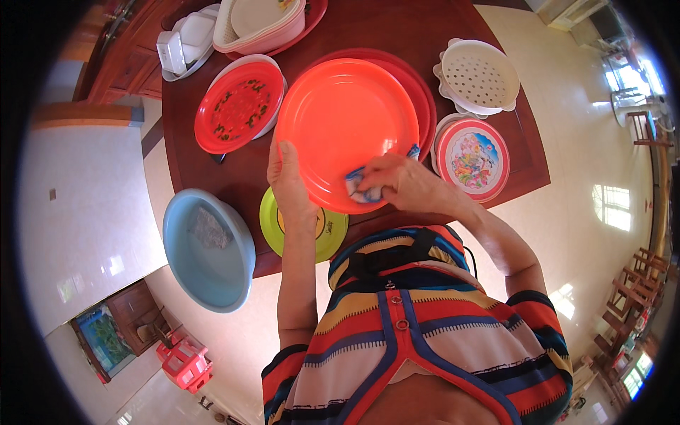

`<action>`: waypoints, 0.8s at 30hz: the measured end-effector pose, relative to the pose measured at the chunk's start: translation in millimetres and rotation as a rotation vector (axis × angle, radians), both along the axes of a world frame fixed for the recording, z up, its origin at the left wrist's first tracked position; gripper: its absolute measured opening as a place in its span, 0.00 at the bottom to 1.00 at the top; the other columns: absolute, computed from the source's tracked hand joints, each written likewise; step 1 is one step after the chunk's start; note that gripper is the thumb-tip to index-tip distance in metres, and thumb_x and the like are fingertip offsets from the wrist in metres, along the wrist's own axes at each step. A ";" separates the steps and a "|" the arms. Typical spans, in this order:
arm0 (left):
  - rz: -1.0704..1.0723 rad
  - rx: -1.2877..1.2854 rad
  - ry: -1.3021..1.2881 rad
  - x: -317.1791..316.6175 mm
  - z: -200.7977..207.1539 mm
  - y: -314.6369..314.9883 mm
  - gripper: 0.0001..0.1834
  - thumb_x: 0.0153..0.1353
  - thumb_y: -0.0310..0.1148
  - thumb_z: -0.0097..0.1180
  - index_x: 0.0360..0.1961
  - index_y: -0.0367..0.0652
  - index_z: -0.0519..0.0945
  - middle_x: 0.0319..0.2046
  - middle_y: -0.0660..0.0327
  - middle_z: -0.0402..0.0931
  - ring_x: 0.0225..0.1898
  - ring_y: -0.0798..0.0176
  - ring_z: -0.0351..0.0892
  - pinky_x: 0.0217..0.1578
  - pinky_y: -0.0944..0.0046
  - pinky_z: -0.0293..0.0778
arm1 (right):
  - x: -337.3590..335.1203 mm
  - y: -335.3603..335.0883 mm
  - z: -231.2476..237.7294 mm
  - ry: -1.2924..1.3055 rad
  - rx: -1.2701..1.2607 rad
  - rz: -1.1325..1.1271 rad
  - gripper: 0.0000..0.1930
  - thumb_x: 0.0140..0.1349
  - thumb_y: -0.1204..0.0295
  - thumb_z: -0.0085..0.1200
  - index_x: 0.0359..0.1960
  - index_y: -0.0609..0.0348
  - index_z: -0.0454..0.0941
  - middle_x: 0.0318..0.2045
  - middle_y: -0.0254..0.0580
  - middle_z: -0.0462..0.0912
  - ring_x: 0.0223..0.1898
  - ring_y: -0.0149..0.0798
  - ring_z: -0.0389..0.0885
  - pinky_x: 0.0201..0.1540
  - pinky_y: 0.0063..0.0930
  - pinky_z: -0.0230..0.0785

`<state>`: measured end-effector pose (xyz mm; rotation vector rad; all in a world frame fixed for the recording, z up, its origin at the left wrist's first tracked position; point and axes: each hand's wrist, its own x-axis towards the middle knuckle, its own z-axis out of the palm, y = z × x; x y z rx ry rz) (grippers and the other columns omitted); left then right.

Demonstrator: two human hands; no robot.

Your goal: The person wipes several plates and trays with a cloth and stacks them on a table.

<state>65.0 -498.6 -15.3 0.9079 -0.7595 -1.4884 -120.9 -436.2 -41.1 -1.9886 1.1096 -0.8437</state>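
Note:
My left hand [289,178] grips the left rim of a large orange plastic plate [340,120], holding it tilted above the dark wooden table [191,149]. My right hand [405,183] presses a small blue and white cloth [360,185] against the plate's lower rim. Under the plate lies a yellow-green plate [273,216], partly hidden by my left arm. A darker red plate [423,95] shows behind the orange one.
A light blue basin [207,249] with water and a rag sits at the table's left edge. A red patterned plate [239,106], a white colander [478,76], a pink picture plate [473,157] and stacked dishes [258,25] stand around. Red stools [185,361] are on the tiled floor.

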 end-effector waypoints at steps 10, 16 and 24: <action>-0.073 0.071 -0.009 -6.3 19.7 12.4 0.20 0.68 0.39 0.43 0.56 0.37 0.69 0.52 0.58 0.72 0.50 0.63 0.74 0.51 0.61 0.71 | -22.7 -65.3 -24.9 0.201 -0.247 -0.663 0.16 0.46 0.83 0.47 0.39 0.63 0.74 0.36 0.51 0.77 0.35 0.55 0.75 0.39 0.44 0.69; -0.114 0.134 0.121 -10.2 2.6 16.2 0.19 0.68 0.36 0.45 0.57 0.39 0.69 0.49 0.60 0.74 0.48 0.68 0.74 0.47 0.67 0.73 | 16.5 -66.8 18.0 0.098 -0.511 -0.389 0.22 0.46 0.84 0.49 0.47 0.60 0.74 0.44 0.47 0.75 0.44 0.50 0.73 0.48 0.38 0.66; -0.010 0.034 0.020 6.2 8.7 4.8 0.20 0.68 0.38 0.43 0.55 0.38 0.69 0.50 0.57 0.73 0.47 0.64 0.75 0.47 0.65 0.73 | 27.7 -7.5 23.8 -0.012 -0.171 0.117 0.17 0.42 0.84 0.49 0.36 0.58 0.78 0.40 0.40 0.78 0.42 0.46 0.75 0.43 0.35 0.70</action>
